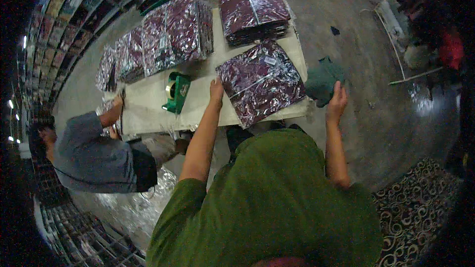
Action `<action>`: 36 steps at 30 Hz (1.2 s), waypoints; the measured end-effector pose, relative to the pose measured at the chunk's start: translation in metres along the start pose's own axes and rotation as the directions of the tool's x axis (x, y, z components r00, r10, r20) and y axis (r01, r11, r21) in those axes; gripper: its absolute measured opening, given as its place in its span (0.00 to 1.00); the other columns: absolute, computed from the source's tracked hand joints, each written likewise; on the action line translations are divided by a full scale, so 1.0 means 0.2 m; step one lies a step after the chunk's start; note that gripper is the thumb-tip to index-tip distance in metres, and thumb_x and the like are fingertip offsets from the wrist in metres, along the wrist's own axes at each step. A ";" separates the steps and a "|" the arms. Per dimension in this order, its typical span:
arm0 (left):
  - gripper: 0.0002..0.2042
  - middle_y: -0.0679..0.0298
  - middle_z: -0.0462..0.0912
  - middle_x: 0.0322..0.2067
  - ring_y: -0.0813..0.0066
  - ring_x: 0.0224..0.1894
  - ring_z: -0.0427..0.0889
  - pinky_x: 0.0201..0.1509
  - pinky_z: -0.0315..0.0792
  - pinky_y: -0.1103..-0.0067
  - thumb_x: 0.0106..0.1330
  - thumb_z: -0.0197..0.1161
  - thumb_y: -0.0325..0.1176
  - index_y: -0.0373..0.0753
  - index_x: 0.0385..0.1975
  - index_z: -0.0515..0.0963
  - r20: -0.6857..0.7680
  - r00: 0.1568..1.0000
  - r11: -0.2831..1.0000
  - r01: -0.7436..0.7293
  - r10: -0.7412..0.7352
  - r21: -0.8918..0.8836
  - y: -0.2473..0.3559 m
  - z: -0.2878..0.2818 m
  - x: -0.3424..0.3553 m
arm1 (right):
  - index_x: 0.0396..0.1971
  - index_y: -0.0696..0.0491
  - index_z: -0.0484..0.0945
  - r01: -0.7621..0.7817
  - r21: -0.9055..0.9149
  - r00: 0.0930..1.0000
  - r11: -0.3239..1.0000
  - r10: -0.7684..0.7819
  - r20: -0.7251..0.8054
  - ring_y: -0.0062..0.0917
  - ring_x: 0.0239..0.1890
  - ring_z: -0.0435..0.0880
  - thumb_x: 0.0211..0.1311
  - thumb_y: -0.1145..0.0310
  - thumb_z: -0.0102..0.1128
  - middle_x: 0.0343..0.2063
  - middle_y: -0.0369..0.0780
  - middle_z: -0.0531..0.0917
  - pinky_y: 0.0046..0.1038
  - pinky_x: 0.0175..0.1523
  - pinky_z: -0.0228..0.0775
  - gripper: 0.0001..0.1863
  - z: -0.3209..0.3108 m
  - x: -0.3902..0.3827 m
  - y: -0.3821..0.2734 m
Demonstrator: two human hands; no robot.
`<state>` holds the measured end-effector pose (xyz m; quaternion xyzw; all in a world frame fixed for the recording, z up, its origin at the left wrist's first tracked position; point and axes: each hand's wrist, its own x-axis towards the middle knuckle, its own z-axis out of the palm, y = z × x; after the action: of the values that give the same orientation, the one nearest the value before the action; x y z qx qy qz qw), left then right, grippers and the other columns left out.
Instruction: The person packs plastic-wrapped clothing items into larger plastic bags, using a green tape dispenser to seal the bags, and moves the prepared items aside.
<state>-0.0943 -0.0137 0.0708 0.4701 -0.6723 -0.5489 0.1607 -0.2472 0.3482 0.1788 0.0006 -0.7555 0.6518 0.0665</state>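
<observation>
A maroon folded garment in a clear, shiny plastic bag [264, 83] lies at an angle on the near part of the pale table [204, 75], with a small white label near its top. My left hand [216, 91] is closed at the left edge of this bagged garment, its fingertips partly hidden. Beyond the table's right edge, my right hand [337, 101] grips a dark green cloth [324, 81] that spreads out from the fingers toward the bag.
Behind the bag stands a stack of bagged maroon garments [255, 10]; more stacks [170, 32] line the table's far left. A green tape dispenser [176, 92] sits mid-table. At left, a person in grey [96, 153] works at the table end. A patterned rug [420, 212] lies lower right.
</observation>
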 end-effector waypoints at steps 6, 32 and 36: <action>0.34 0.35 0.61 0.61 0.42 0.66 0.58 0.68 0.55 0.60 0.67 0.53 0.46 0.20 0.60 0.58 0.090 0.851 0.626 -0.448 0.518 0.638 -0.52 0.04 -0.31 | 0.42 0.62 0.75 0.431 -0.075 0.851 0.899 -0.377 0.366 0.48 0.35 0.79 0.61 0.56 0.58 0.34 0.52 0.80 0.40 0.47 0.69 0.22 0.18 -0.20 -0.16; 0.38 0.54 0.45 0.71 0.47 0.73 0.41 0.72 0.37 0.52 0.67 0.44 0.59 0.38 0.69 0.51 0.238 0.936 0.456 -0.336 0.260 0.824 -0.37 0.04 -0.38 | 0.61 0.48 0.67 0.787 -0.083 0.210 0.612 -0.138 0.968 0.42 0.65 0.64 0.70 0.50 0.38 0.64 0.48 0.64 0.44 0.68 0.52 0.26 2.01 -0.29 0.60; 0.39 0.50 0.46 0.70 0.43 0.71 0.44 0.71 0.39 0.49 0.66 0.46 0.59 0.34 0.68 0.51 0.231 0.925 0.480 -0.356 0.301 0.802 -0.39 0.07 -0.37 | 0.55 0.58 0.71 0.669 -0.112 0.102 0.735 0.058 0.993 0.44 0.64 0.65 0.71 0.57 0.36 0.62 0.50 0.68 0.41 0.66 0.59 0.24 1.83 -0.27 0.44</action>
<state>-0.0309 0.0570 0.0184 0.3356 -0.9320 -0.1368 0.0012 -0.2384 -0.0029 0.0353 0.5616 -0.7464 0.2136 -0.2862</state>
